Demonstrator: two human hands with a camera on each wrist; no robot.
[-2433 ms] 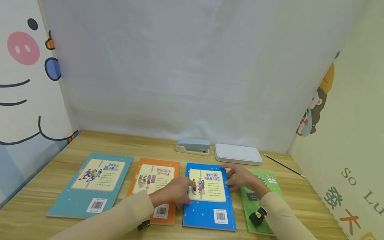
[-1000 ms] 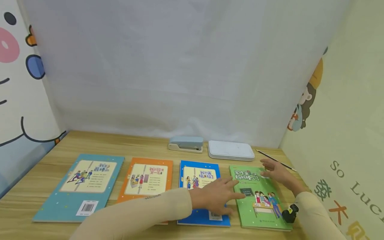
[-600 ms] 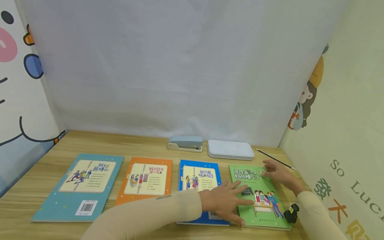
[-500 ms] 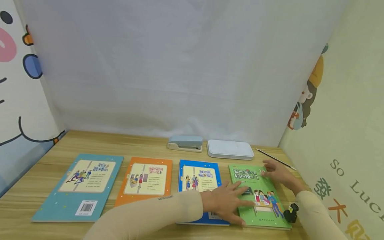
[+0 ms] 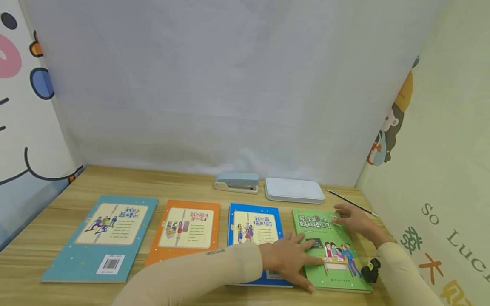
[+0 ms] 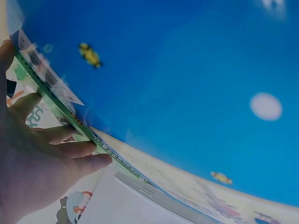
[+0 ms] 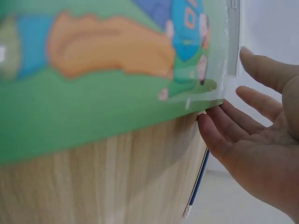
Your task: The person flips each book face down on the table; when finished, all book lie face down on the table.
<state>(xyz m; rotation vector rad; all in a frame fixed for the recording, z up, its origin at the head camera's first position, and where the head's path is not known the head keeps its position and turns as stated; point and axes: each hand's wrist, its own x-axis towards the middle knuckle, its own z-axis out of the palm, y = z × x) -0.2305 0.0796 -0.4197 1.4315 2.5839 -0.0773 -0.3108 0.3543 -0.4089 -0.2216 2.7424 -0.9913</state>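
A green picture-cover book lies flat at the right end of a row of books. My left hand spreads its fingers over the blue book, fingertips reaching the green book's left side. In the left wrist view, those fingertips lie along the green spine. At the far right edge of the green book is my right hand. The right wrist view shows its lower fingers touching the cover's edge, with the thumb held apart above.
An orange book and a teal book lie to the left. Behind the row sit a blue-grey stapler, a white case and a pencil. A pale wall bounds the right side.
Both hands have moved right from the blue book to the sides of the green book. The left hand slid a little further right onto its edge and now stays nearly still.
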